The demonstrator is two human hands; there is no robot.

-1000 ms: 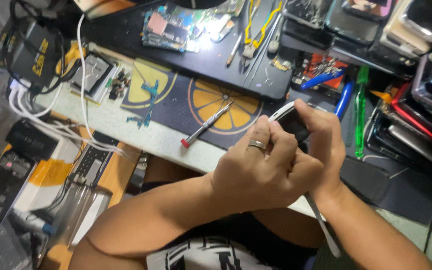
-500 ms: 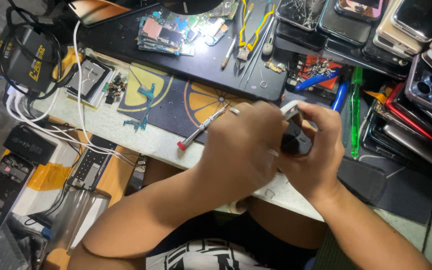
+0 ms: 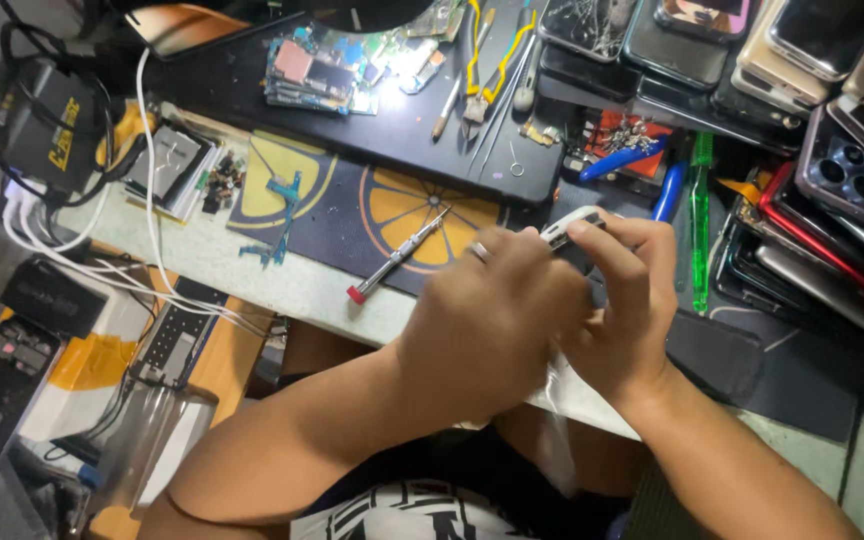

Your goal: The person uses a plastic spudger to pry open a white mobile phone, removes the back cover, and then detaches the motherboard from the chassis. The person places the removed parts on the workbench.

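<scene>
left hand (image 3: pixel 492 325) over right hand (image 3: pixel 617 315), fingers curled

A phone repair workshop: bare circuit boards (image 3: pixel 337 70) lie at the bench's far edge beside pliers (image 3: pixel 487 60), a precision screwdriver (image 3: pixel 397 256) rests mid-mat, and phones (image 3: pixel 832 120) (some opened) stack along the right edge.
</scene>
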